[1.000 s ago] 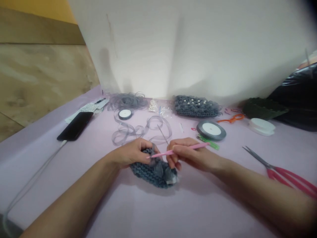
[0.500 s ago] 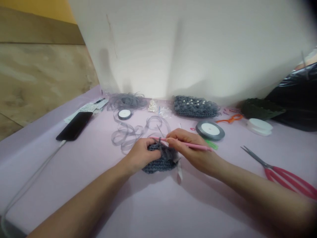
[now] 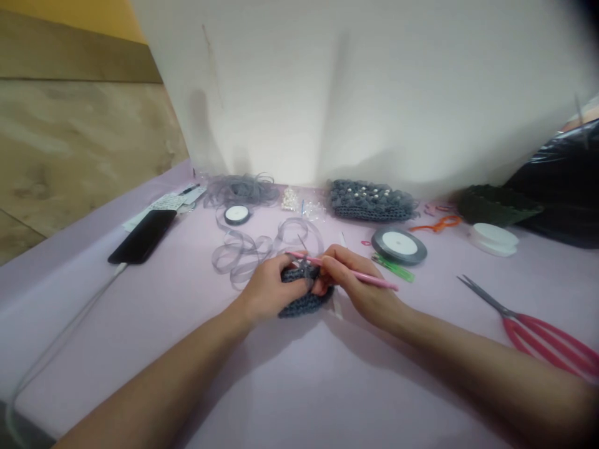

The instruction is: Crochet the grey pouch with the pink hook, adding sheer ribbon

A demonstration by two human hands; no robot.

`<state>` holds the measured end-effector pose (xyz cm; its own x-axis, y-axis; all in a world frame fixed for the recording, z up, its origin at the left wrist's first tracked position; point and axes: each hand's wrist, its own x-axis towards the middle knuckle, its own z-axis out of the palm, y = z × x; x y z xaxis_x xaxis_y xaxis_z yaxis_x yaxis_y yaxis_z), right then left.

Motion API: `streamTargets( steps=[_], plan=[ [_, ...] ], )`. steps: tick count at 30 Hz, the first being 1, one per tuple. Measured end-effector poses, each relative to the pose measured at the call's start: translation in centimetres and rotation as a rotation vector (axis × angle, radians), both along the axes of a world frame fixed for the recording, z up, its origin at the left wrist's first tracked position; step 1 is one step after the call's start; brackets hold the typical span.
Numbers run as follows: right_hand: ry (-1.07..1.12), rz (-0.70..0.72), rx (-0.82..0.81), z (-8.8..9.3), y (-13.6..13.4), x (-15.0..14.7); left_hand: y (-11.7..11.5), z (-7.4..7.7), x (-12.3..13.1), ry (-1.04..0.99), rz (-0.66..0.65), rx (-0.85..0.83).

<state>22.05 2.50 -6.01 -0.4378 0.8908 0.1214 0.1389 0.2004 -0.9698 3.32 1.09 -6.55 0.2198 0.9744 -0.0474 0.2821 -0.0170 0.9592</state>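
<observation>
My left hand (image 3: 269, 290) pinches a grey crocheted strip (image 3: 304, 304), which rests partly on the lilac tablecloth (image 3: 262, 386). My right hand (image 3: 355, 280) grips a pink crochet hook (image 3: 360, 276), whose tip reaches into the strip's top edge near my left fingertips. A thin metal needle (image 3: 302, 244) sticks up from the strip. Loops of grey sheer ribbon (image 3: 243, 254) lie just beyond my left hand. My fingers hide much of the strip.
Farther back lie a pearl-studded grey crocheted piece (image 3: 369, 202), ribbon spools (image 3: 399, 245), and beads (image 3: 290, 199). Red-handled scissors (image 3: 528, 327) are at right, a phone (image 3: 143, 236) at left, and a black plastic bag (image 3: 561, 193) at far right.
The strip has moved up and away from me, and less of it shows. My hands have drawn closer together. The hook has swung from pointing up-right to pointing down-right at its handle end.
</observation>
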Motion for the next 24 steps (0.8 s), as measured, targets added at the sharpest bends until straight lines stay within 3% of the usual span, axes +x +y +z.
streamTargets(
  steps=[6,10,16,21,24],
  plan=[
    [0.015,-0.004,-0.012,-0.1,0.6,0.2,0.1,0.9,-0.8,0.170,-0.041,0.050],
    [0.050,0.009,-0.033,-0.2,0.5,0.2,0.1,0.9,-0.8,0.109,-0.060,0.099],
    [0.195,0.036,-0.044,-0.5,1.2,0.7,0.8,1.3,-2.1,-0.033,-0.238,0.061],
    [0.250,0.067,-0.077,-0.7,1.5,0.9,1.4,1.6,-3.1,0.082,-0.042,0.153],
    [0.248,0.079,-0.083,-0.8,1.5,0.9,1.3,1.3,-3.0,-0.039,-0.052,0.135]
  ],
)
